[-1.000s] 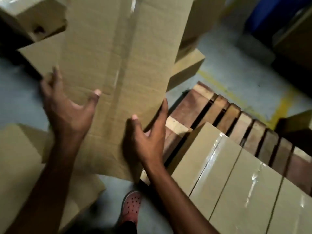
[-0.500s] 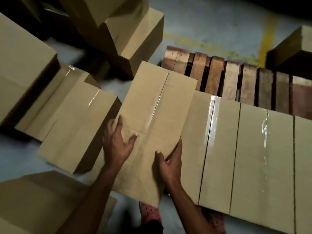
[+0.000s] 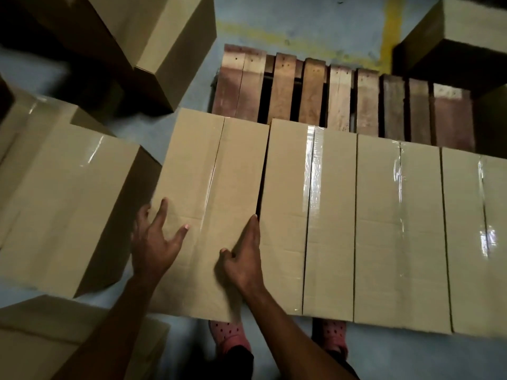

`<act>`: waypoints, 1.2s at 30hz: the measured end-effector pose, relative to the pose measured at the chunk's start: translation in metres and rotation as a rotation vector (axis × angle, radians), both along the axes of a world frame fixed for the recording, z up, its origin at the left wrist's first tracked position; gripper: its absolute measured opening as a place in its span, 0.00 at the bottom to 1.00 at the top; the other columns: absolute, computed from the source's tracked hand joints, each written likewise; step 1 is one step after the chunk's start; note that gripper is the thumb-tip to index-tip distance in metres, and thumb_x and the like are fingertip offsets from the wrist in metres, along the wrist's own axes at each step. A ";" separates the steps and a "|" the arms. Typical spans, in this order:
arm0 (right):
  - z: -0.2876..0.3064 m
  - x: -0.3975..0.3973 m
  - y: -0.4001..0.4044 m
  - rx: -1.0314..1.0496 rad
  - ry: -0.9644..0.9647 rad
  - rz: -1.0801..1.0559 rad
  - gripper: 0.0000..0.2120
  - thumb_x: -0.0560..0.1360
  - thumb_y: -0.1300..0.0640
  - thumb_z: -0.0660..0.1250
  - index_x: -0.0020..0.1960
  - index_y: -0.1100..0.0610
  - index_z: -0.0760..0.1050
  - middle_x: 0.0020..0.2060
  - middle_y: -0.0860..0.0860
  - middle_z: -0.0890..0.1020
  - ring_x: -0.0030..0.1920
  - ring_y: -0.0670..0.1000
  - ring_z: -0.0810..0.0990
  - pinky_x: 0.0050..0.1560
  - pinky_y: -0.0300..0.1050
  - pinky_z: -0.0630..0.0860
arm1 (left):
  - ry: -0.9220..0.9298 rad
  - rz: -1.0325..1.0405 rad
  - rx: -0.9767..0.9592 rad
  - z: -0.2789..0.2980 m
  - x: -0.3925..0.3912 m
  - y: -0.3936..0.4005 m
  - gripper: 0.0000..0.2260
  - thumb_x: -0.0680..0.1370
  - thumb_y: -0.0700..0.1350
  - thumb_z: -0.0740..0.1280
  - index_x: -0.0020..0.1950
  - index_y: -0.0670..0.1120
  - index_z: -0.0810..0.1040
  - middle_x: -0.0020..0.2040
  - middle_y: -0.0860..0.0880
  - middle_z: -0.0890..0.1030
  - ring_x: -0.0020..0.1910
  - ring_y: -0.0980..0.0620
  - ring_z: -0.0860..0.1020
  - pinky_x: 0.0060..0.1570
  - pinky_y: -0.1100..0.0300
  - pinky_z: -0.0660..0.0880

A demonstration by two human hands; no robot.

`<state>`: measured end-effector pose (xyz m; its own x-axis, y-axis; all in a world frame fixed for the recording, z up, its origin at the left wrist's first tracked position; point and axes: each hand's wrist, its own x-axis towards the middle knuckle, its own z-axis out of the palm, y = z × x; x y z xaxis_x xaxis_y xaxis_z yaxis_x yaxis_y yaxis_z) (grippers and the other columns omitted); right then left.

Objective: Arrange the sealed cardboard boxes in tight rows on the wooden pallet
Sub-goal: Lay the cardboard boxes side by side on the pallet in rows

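Sealed cardboard box (image 3: 208, 204), taped along its top seam, sits under both hands at the left end of the near row on the wooden pallet (image 3: 310, 91). Left hand (image 3: 153, 242) lies on the box's near left part, fingers spread and nearly straight, some fingertips over the left edge; no real grip, more a flat press. Right hand (image 3: 244, 256) lies on the near right part, index finger stretched along the right edge, thumb tucked on top, other fingers hidden so hold there unclear. Just right of the right hand a thin dark gap tapers between this box and the neighbouring box (image 3: 288, 215); two more taped boxes (image 3: 397, 229) line up tight beyond that. Box's far end looks skewed slightly left.

Step in hand: seating this box into the row. Next move probably calls for a sideways push toward the right hand's side to close the gap and square the far end. Bare slats beyond the fingertips await another row. Loose boxes (image 3: 63, 198) left of the left hand, on the floor.
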<state>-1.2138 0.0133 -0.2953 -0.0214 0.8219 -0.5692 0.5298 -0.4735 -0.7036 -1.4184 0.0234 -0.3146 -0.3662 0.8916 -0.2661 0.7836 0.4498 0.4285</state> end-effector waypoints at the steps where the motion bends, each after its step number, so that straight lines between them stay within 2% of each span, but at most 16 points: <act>1: -0.002 -0.001 -0.003 0.018 -0.034 0.017 0.47 0.80 0.60 0.68 0.85 0.55 0.38 0.84 0.49 0.40 0.84 0.48 0.42 0.76 0.31 0.40 | 0.008 -0.013 -0.005 -0.004 0.000 -0.002 0.37 0.77 0.63 0.71 0.83 0.53 0.64 0.78 0.40 0.64 0.75 0.36 0.67 0.68 0.35 0.70; 3: -0.004 -0.003 -0.007 0.069 -0.135 0.046 0.43 0.80 0.61 0.66 0.85 0.58 0.42 0.85 0.54 0.45 0.84 0.54 0.48 0.80 0.36 0.45 | 0.023 -0.032 -0.022 -0.011 -0.001 -0.006 0.38 0.77 0.61 0.73 0.83 0.53 0.64 0.78 0.40 0.64 0.74 0.35 0.67 0.68 0.34 0.70; 4: -0.004 -0.004 -0.009 0.102 -0.199 0.067 0.42 0.79 0.62 0.66 0.85 0.58 0.45 0.84 0.56 0.49 0.82 0.57 0.54 0.81 0.42 0.53 | 0.030 -0.039 -0.031 -0.014 -0.002 -0.008 0.38 0.76 0.61 0.73 0.83 0.53 0.63 0.78 0.39 0.64 0.74 0.35 0.67 0.68 0.33 0.70; 6: -0.004 -0.004 -0.010 0.162 -0.328 0.132 0.40 0.76 0.62 0.67 0.84 0.58 0.52 0.81 0.58 0.57 0.74 0.61 0.65 0.74 0.54 0.67 | 0.040 -0.058 -0.044 -0.018 -0.002 -0.010 0.39 0.76 0.62 0.73 0.84 0.54 0.62 0.79 0.40 0.64 0.74 0.35 0.67 0.67 0.32 0.70; 7: -0.003 -0.003 -0.009 0.186 -0.390 0.168 0.40 0.75 0.61 0.68 0.83 0.57 0.55 0.81 0.58 0.59 0.72 0.62 0.67 0.70 0.57 0.69 | 0.044 -0.068 -0.050 -0.019 -0.002 -0.011 0.39 0.76 0.63 0.72 0.84 0.55 0.62 0.79 0.40 0.63 0.74 0.35 0.67 0.67 0.31 0.70; 9: -0.007 0.001 -0.006 0.207 -0.480 0.214 0.41 0.75 0.57 0.68 0.83 0.53 0.55 0.83 0.58 0.54 0.78 0.64 0.60 0.74 0.62 0.64 | 0.028 -0.069 -0.062 -0.021 -0.003 -0.011 0.40 0.76 0.65 0.71 0.84 0.58 0.59 0.81 0.42 0.61 0.76 0.34 0.65 0.67 0.30 0.70; 10: -0.011 0.005 -0.005 0.202 -0.493 0.224 0.41 0.76 0.54 0.67 0.84 0.52 0.52 0.84 0.58 0.48 0.82 0.65 0.51 0.78 0.64 0.57 | 0.001 -0.061 -0.062 -0.022 -0.002 -0.012 0.40 0.76 0.65 0.70 0.84 0.60 0.57 0.82 0.42 0.60 0.76 0.33 0.65 0.67 0.30 0.70; 12: -0.019 0.012 -0.003 0.182 -0.458 0.250 0.42 0.80 0.46 0.63 0.86 0.51 0.43 0.84 0.54 0.37 0.82 0.61 0.35 0.80 0.65 0.43 | -0.050 -0.047 -0.061 -0.024 0.001 -0.015 0.41 0.76 0.67 0.69 0.84 0.63 0.53 0.83 0.44 0.57 0.77 0.31 0.65 0.66 0.30 0.72; 14: -0.028 0.019 -0.004 0.176 -0.428 0.307 0.44 0.80 0.39 0.60 0.85 0.51 0.38 0.83 0.51 0.34 0.80 0.60 0.29 0.80 0.67 0.38 | -0.067 -0.036 -0.071 -0.026 0.001 -0.016 0.41 0.76 0.69 0.67 0.84 0.66 0.49 0.83 0.45 0.56 0.76 0.31 0.66 0.64 0.30 0.74; 17: -0.031 0.025 -0.005 0.149 -0.398 0.372 0.52 0.77 0.28 0.59 0.84 0.49 0.33 0.82 0.50 0.30 0.80 0.60 0.27 0.78 0.67 0.32 | -0.063 -0.042 -0.104 -0.026 -0.001 -0.014 0.41 0.76 0.70 0.65 0.84 0.68 0.46 0.84 0.44 0.55 0.76 0.30 0.67 0.64 0.29 0.73; 20: -0.028 0.029 -0.004 0.112 -0.412 0.503 0.62 0.69 0.22 0.65 0.82 0.46 0.28 0.79 0.52 0.25 0.79 0.61 0.24 0.74 0.71 0.29 | -0.060 -0.040 -0.128 -0.021 0.000 -0.011 0.41 0.77 0.70 0.65 0.83 0.68 0.45 0.85 0.44 0.54 0.77 0.30 0.66 0.66 0.29 0.71; 23: -0.021 0.025 -0.020 0.172 -0.396 0.768 0.66 0.65 0.24 0.71 0.82 0.44 0.29 0.79 0.53 0.23 0.78 0.62 0.23 0.71 0.81 0.32 | -0.059 -0.050 -0.130 -0.020 0.000 -0.011 0.42 0.77 0.71 0.64 0.84 0.67 0.45 0.84 0.43 0.54 0.76 0.31 0.66 0.65 0.30 0.71; 26: -0.026 0.018 -0.051 0.213 -0.446 1.001 0.68 0.61 0.26 0.76 0.84 0.45 0.36 0.80 0.56 0.27 0.79 0.65 0.26 0.68 0.84 0.34 | -0.062 -0.042 -0.122 -0.021 0.000 -0.011 0.42 0.76 0.70 0.65 0.84 0.66 0.46 0.84 0.43 0.55 0.77 0.31 0.65 0.66 0.29 0.70; 32: -0.034 0.015 -0.067 0.128 -0.584 1.039 0.75 0.54 0.30 0.82 0.85 0.46 0.38 0.83 0.59 0.35 0.81 0.67 0.32 0.66 0.86 0.33 | -0.052 -0.022 -0.107 -0.022 0.005 -0.011 0.42 0.76 0.71 0.65 0.84 0.66 0.46 0.84 0.43 0.55 0.77 0.31 0.64 0.67 0.29 0.71; 36: -0.035 0.016 -0.064 0.134 -0.599 1.033 0.77 0.51 0.32 0.84 0.85 0.45 0.40 0.83 0.59 0.37 0.82 0.68 0.35 0.67 0.86 0.33 | -0.041 -0.024 -0.098 -0.024 0.006 -0.009 0.42 0.77 0.70 0.65 0.84 0.65 0.46 0.84 0.43 0.56 0.77 0.31 0.65 0.66 0.30 0.71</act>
